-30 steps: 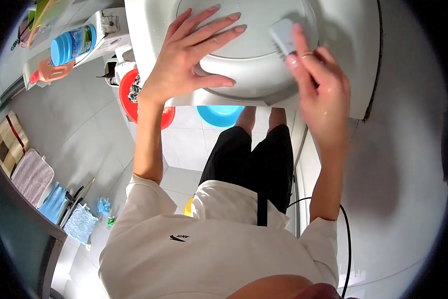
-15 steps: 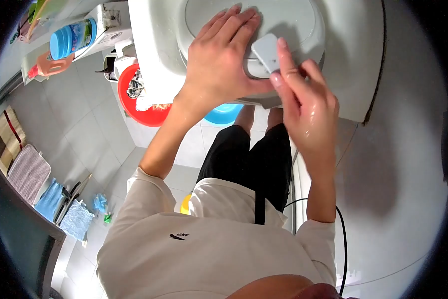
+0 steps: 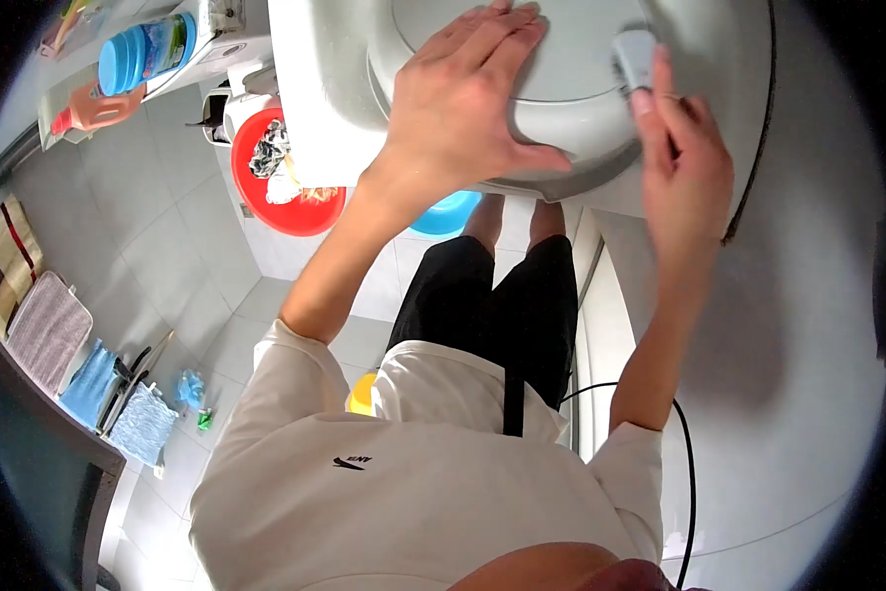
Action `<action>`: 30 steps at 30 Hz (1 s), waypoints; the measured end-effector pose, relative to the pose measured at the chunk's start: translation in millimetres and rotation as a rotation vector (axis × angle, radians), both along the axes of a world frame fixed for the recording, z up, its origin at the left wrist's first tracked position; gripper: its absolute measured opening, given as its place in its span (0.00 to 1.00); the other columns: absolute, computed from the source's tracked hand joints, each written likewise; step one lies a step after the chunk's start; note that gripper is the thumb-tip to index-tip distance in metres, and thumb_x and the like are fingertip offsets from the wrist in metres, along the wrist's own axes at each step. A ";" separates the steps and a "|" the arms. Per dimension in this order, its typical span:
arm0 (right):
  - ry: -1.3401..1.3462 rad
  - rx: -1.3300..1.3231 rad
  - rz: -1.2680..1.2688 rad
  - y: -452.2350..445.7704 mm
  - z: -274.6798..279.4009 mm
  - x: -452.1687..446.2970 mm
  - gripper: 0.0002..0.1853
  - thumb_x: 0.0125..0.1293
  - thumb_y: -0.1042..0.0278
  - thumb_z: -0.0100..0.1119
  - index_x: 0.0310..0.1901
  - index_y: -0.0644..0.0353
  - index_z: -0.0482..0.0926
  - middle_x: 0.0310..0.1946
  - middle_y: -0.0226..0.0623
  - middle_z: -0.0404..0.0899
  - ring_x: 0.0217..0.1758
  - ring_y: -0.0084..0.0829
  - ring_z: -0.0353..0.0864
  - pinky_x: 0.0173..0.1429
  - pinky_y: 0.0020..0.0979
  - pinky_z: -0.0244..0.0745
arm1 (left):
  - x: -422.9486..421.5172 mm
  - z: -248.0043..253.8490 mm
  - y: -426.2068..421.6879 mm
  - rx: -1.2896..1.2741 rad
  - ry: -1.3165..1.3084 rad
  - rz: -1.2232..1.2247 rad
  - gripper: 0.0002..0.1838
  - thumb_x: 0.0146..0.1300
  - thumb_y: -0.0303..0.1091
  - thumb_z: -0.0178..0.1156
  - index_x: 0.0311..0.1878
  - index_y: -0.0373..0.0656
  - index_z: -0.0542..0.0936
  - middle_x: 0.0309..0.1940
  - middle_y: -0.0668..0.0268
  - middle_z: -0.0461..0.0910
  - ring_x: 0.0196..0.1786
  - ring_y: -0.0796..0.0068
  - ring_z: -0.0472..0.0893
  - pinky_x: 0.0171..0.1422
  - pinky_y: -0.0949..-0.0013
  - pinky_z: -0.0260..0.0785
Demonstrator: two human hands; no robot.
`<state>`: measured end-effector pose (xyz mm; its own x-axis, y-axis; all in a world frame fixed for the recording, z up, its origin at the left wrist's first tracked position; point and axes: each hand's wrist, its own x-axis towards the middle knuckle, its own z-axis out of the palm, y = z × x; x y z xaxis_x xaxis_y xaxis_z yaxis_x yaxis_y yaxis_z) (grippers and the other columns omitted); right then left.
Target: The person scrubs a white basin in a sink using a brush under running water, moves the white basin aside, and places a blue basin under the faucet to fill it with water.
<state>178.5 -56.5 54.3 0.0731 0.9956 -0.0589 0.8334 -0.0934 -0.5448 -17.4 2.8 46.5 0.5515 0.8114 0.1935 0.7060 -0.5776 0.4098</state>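
A white round basin-like piece [image 3: 581, 128] with a raised rim lies in the white sink [image 3: 344, 128] at the top of the view. My left hand [image 3: 462, 108] presses on its flat face, fingers stretched out and thumb spread. My right hand [image 3: 684, 143] grips a white scrubbing brush [image 3: 637, 54] by its back end. The brush's dark bristles meet the piece's right rim, though exact contact is hard to see. Wet shine shows on the sink.
Left of the sink are a red basin [image 3: 329, 217] holding cloths, a blue-capped bottle [image 3: 147, 54] and a pink bottle [image 3: 103, 106]. A blue basin [image 3: 448, 215] sits below. Towels [image 3: 49, 325] hang at far left. A black cable [image 3: 691, 483] runs at lower right.
My right hand and the brush have moved right, from near my left thumb to the piece's right rim. The left hand stays pressed down; the whole view has shifted slightly.
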 end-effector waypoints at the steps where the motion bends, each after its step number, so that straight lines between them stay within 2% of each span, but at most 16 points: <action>1: -0.027 -0.024 -0.027 2.6 2.7 -1.2 0.25 0.73 0.59 0.59 0.70 0.39 0.74 0.35 0.39 0.77 0.35 0.42 0.83 0.42 0.44 0.79 | 0.7 0.6 -0.1 -0.001 0.001 0.007 0.48 0.38 0.54 0.80 0.61 0.31 0.78 0.61 0.51 0.78 0.66 0.50 0.77 0.69 0.55 0.72; 2: -0.057 -0.047 -0.053 4.0 4.7 -1.2 0.25 0.73 0.60 0.60 0.70 0.39 0.74 0.34 0.40 0.77 0.35 0.42 0.83 0.42 0.45 0.78 | 2.8 1.0 -0.4 -0.047 -0.046 0.028 0.48 0.38 0.54 0.80 0.60 0.31 0.78 0.61 0.51 0.78 0.66 0.50 0.78 0.69 0.56 0.72; 3: -0.087 0.066 0.019 -1.8 3.8 -11.6 0.25 0.72 0.60 0.60 0.70 0.40 0.75 0.36 0.41 0.77 0.36 0.44 0.83 0.41 0.46 0.78 | 3.7 1.0 0.6 -0.090 -0.093 0.047 0.49 0.37 0.54 0.81 0.60 0.31 0.78 0.62 0.50 0.78 0.66 0.50 0.78 0.69 0.56 0.73; 4: 0.000 0.041 0.073 -7.6 12.9 -23.7 0.24 0.71 0.60 0.61 0.69 0.41 0.76 0.39 0.41 0.78 0.37 0.45 0.84 0.41 0.45 0.79 | 3.6 0.2 0.8 -0.092 -0.097 0.049 0.49 0.37 0.54 0.81 0.60 0.31 0.78 0.62 0.50 0.78 0.66 0.50 0.78 0.69 0.56 0.73; 6: 0.010 0.014 0.058 -16.3 14.5 -40.2 0.24 0.71 0.60 0.62 0.68 0.41 0.77 0.37 0.41 0.78 0.36 0.44 0.84 0.40 0.44 0.79 | 2.7 -3.1 -1.4 -0.047 -0.171 0.058 0.49 0.37 0.54 0.81 0.60 0.30 0.77 0.61 0.50 0.79 0.64 0.49 0.79 0.68 0.57 0.73; 8: 0.079 0.047 0.059 -6.8 5.9 -19.2 0.24 0.70 0.59 0.62 0.67 0.43 0.78 0.34 0.40 0.77 0.35 0.42 0.84 0.39 0.44 0.79 | -0.2 -8.9 0.5 -0.030 -0.154 0.041 0.49 0.37 0.53 0.81 0.60 0.30 0.78 0.61 0.49 0.79 0.64 0.49 0.79 0.68 0.56 0.74; 10: -0.078 -0.025 -0.052 6.6 2.1 1.2 0.23 0.70 0.59 0.63 0.67 0.43 0.78 0.34 0.40 0.76 0.35 0.43 0.84 0.39 0.44 0.78 | -1.3 -8.7 2.2 -0.010 -0.130 0.021 0.48 0.37 0.52 0.81 0.60 0.29 0.78 0.60 0.48 0.79 0.63 0.49 0.79 0.67 0.56 0.74; 12: -0.067 -0.011 -0.056 5.6 -1.7 0.5 0.24 0.70 0.60 0.63 0.67 0.44 0.78 0.35 0.40 0.77 0.35 0.41 0.84 0.39 0.44 0.78 | 1.8 -3.3 1.8 0.002 -0.079 0.019 0.48 0.37 0.53 0.81 0.59 0.29 0.78 0.59 0.47 0.79 0.63 0.48 0.80 0.67 0.55 0.74; 14: 0.030 0.060 0.055 -8.4 9.5 -22.3 0.25 0.69 0.61 0.64 0.67 0.44 0.78 0.35 0.40 0.77 0.34 0.42 0.83 0.39 0.43 0.78 | 3.2 -5.2 0.0 -0.051 -0.130 0.047 0.48 0.37 0.53 0.81 0.59 0.29 0.78 0.60 0.47 0.79 0.63 0.48 0.79 0.68 0.55 0.74; 16: 0.017 0.014 0.027 -17.3 14.9 -43.6 0.26 0.68 0.61 0.65 0.67 0.43 0.77 0.35 0.42 0.76 0.33 0.46 0.82 0.40 0.42 0.79 | 4.6 -6.8 0.8 -0.106 -0.187 0.071 0.48 0.38 0.53 0.81 0.59 0.28 0.78 0.60 0.47 0.79 0.64 0.48 0.79 0.68 0.55 0.73; 19: 0.122 0.019 0.031 3.5 1.5 -6.9 0.25 0.69 0.61 0.64 0.68 0.43 0.77 0.36 0.41 0.76 0.34 0.45 0.82 0.41 0.42 0.79 | 3.3 -4.7 1.5 -0.059 -0.164 0.027 0.47 0.38 0.52 0.81 0.59 0.29 0.78 0.60 0.47 0.79 0.65 0.49 0.79 0.69 0.55 0.73; 21: -0.020 0.005 -0.089 17.8 -6.7 13.3 0.24 0.69 0.62 0.64 0.67 0.42 0.77 0.36 0.40 0.76 0.35 0.45 0.82 0.42 0.43 0.78 | 0.8 -3.7 1.3 -0.051 -0.102 0.007 0.46 0.39 0.52 0.81 0.58 0.28 0.78 0.60 0.47 0.79 0.66 0.49 0.78 0.69 0.55 0.73; 24: -0.018 0.053 0.015 5.4 3.7 -9.9 0.24 0.69 0.62 0.64 0.67 0.43 0.78 0.35 0.40 0.76 0.34 0.45 0.82 0.42 0.43 0.78 | 1.8 -6.3 1.9 -0.052 -0.110 0.019 0.46 0.39 0.51 0.81 0.58 0.28 0.78 0.60 0.48 0.79 0.66 0.49 0.77 0.69 0.55 0.72; 26: 0.011 0.019 0.043 -10.0 15.7 -41.4 0.24 0.70 0.63 0.62 0.68 0.40 0.77 0.37 0.41 0.77 0.38 0.46 0.84 0.42 0.45 0.79 | 0.2 1.1 4.0 -0.096 -0.155 0.017 0.45 0.40 0.51 0.80 0.58 0.28 0.79 0.60 0.47 0.79 0.67 0.49 0.77 0.70 0.55 0.72; 29: 0.079 0.025 0.041 0.7 5.1 -22.1 0.25 0.70 0.64 0.62 0.68 0.40 0.77 0.37 0.41 0.77 0.38 0.46 0.84 0.41 0.45 0.80 | -6.9 -6.3 4.5 -0.082 -0.170 -0.017 0.44 0.40 0.50 0.80 0.58 0.29 0.79 0.59 0.48 0.79 0.67 0.49 0.77 0.70 0.55 0.72; 30: 0.000 0.023 -0.019 10.1 1.4 -9.8 0.24 0.70 0.67 0.63 0.68 0.44 0.77 0.35 0.39 0.74 0.33 0.38 0.77 0.39 0.35 0.74 | -9.2 -9.6 6.1 -0.016 -0.144 -0.055 0.44 0.39 0.49 0.80 0.58 0.29 0.79 0.59 0.48 0.79 0.66 0.49 0.78 0.70 0.55 0.72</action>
<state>168.7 -46.4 55.6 0.0916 0.9951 -0.0359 0.8315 -0.0963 -0.5470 -26.6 8.9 36.9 0.5629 0.7840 0.2617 0.6062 -0.6068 0.5141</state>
